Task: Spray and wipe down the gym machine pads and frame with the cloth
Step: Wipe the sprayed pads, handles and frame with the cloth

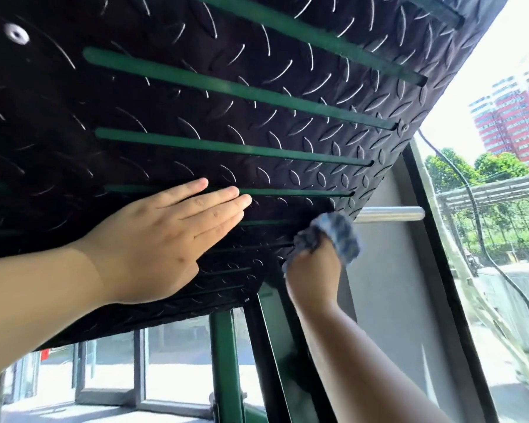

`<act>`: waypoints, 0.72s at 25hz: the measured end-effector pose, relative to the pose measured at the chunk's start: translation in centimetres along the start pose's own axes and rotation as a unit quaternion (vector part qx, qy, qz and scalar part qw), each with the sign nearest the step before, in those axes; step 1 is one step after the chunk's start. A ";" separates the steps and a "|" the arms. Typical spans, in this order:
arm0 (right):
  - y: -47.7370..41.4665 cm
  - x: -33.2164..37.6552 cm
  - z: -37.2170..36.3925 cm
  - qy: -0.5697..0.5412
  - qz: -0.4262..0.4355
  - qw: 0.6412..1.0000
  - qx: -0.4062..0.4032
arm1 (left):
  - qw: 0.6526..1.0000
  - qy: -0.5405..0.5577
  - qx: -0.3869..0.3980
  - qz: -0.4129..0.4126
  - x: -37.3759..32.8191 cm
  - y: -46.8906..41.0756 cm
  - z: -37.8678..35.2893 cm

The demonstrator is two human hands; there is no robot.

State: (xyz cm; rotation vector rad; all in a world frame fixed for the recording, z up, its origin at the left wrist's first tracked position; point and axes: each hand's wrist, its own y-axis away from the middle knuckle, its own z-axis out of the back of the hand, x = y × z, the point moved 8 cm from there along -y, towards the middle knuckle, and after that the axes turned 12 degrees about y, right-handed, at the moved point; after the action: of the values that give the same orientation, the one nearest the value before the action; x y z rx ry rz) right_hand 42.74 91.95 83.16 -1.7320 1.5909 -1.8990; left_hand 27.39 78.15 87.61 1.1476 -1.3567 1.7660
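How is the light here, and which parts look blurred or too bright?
Head view: the sky outside is burnt out white; the black tread plate is dark, its ridges glinting; the cloth and the right hand gripping it are motion-blurred; the left hand, flat on the plate, is sharp.

Place: a gym, seen from close up at a weight machine beside big windows [507, 346].
Machine: a black diamond-tread plate [196, 111] with long green slots, tilted overhead; a green-painted frame [225, 361] stands below it.
Fitting: a chrome peg [391, 214] sticks out just beside the plate's edge.
Outlook: trees [458, 169] and a red high-rise [513, 123] in sunlight.
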 end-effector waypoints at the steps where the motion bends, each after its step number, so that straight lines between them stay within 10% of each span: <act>1: -0.6 1.9 1.7 -0.040 0.030 0.997 -0.053 | 1.000 0.000 0.000 0.000 0.0 0.1 0.2; 4: -0.7 6.1 3.1 -0.043 0.092 0.989 -0.112 | 1.000 -0.001 -0.004 -0.002 0.0 0.5 1.1; 9: 7.6 -1.9 -5.6 0.022 -0.113 0.984 0.135 | 1.000 -0.011 0.012 -0.004 0.9 2.8 2.3; 14: 2.8 7.3 0.4 -0.129 0.035 0.985 -0.108 | 0.999 -0.029 0.036 -0.012 2.2 6.0 2.7; 18: 5.2 6.1 -3.1 -0.011 0.011 1.000 0.009 | 0.999 -0.024 0.037 0.005 2.8 6.7 3.4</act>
State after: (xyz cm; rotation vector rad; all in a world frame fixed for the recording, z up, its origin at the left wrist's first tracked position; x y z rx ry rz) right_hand 35.54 87.42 84.03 -1.7141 1.5735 -1.8730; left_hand 21.32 72.94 87.67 1.2320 -1.3367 1.8204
